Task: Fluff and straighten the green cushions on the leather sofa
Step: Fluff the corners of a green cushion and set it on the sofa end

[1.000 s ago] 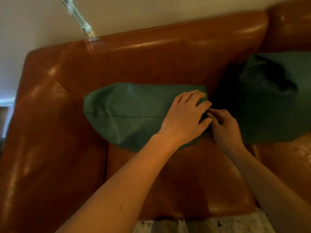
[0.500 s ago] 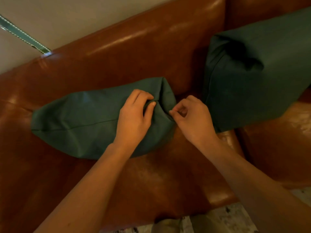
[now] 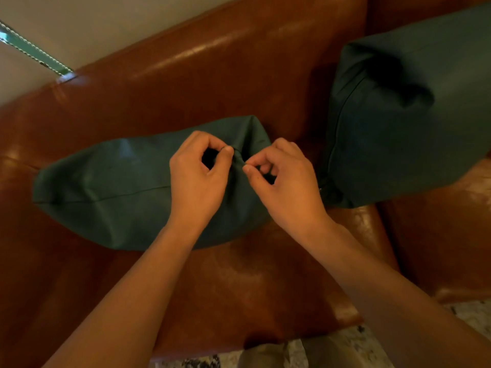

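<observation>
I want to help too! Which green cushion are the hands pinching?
The flat-lying green cushion on the left; both the left hand and right hand pinch its end. The other cushion leans untouched.

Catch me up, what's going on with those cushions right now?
A person is working on the flat green cushion lying on the brown leather sofa. The left hand and right hand each pinch a fold of fabric near its right end, thumbs against fingertips. The second green cushion leans against the backrest to the right, untouched, with a dent in its top.
</observation>
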The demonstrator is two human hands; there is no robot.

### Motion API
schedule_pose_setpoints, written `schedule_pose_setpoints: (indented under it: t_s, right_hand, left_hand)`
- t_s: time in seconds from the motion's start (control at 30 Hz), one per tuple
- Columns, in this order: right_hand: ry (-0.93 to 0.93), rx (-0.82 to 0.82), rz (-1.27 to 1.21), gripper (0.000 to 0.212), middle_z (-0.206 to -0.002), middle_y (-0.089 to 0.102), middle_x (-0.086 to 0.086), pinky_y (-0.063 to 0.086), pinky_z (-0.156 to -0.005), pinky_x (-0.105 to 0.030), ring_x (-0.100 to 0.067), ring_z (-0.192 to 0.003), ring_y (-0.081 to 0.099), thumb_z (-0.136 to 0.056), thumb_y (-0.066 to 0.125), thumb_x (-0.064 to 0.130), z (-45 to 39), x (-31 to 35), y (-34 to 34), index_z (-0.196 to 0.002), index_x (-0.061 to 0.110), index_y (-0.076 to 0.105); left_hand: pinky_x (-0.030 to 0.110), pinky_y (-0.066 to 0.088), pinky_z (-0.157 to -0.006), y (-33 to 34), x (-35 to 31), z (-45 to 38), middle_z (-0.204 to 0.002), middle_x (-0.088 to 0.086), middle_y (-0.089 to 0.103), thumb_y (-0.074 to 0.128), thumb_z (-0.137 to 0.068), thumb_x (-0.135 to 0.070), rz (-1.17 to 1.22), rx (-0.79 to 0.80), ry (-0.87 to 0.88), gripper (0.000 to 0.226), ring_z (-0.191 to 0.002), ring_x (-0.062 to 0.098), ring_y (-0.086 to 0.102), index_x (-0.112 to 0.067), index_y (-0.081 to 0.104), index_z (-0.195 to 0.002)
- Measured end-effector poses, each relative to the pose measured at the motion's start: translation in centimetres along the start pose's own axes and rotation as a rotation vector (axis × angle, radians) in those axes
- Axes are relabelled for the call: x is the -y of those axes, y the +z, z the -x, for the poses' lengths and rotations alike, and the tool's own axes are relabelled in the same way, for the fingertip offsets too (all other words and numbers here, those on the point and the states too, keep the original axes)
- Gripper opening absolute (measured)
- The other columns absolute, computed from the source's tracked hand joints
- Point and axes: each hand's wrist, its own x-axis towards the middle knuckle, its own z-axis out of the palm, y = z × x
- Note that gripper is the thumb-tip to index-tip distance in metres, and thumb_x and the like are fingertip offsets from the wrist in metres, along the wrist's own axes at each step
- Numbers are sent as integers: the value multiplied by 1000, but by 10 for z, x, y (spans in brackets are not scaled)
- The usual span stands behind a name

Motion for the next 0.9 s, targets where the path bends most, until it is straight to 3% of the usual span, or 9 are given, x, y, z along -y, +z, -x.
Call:
schedule_pose_setpoints:
  t_s: [0.17, 0.3, 0.43, 0.57, 0.67, 0.8, 0.9]
  right_hand:
    - [-32, -89, 4, 6, -80, 47, 9, 47, -71, -42, -10, -80, 46, -84, 69, 16, 12, 7, 5, -80, 15, 65]
    - [-56, -119, 24, 7, -79, 50, 2, 45, -69, -44, -17, -79, 49, -81, 70, 14, 12, 12, 9, -78, 12, 64]
    - [-71, -139, 28, 6, -78, 52, 0, 44, -68, -45, -18, -78, 49, -81, 70, 15, 12, 14, 10, -78, 11, 66]
    - [-64, -188, 49, 6, -77, 48, 3, 44, -68, -44, -16, -77, 48, -82, 69, 16, 11, 12, 6, -78, 13, 66]
    - [-60, -173, 44, 6, -77, 46, 9, 45, -69, -41, -13, -76, 48, -84, 69, 19, 11, 12, 9, -79, 15, 67]
    - [62, -108, -109, 11, -75, 47, 12, 41, -66, -21, -5, -67, 50, -88, 66, 24, 6, 0, 3, -80, 18, 70]
    - [121, 40, -91, 6, -77, 53, 4, 37, -66, -16, -4, -66, 49, -88, 68, 20, -12, -13, -11, -86, 19, 74]
  left_hand:
    - [38, 49, -79, -3, -10, -8, -80, 3, 65, 62, -80, -12, 54, 80, -142, 8, -78, 13, 60, -7, 62, -75]
    - [27, 41, -70, -10, -22, -28, -79, -3, 57, 70, -80, -33, -173, 284, 0, 21, -74, 10, 52, -16, 59, -73]
    - [30, 40, -67, -8, -30, -49, -72, -7, 55, 67, -79, -25, -421, 377, 56, 14, -75, 18, 55, -17, 59, -71]
    - [20, 31, -51, -5, -25, -54, -60, -8, 53, 66, -81, -21, -292, 307, -64, 20, -56, 3, 48, -19, 56, -64]
    - [17, 31, -48, -4, -16, -49, -53, -10, 50, 68, -82, -22, -137, 272, -182, 25, -47, 1, 43, -21, 54, -61]
    - [26, 39, -62, -15, -3, -41, -60, -7, 55, 69, -80, -24, 115, 257, -325, 21, -57, 6, 50, -21, 57, -62]
    - [32, 43, -71, -23, 4, -35, -67, -2, 59, 67, -77, -29, 209, 273, -364, 19, -68, 11, 55, -26, 59, -60]
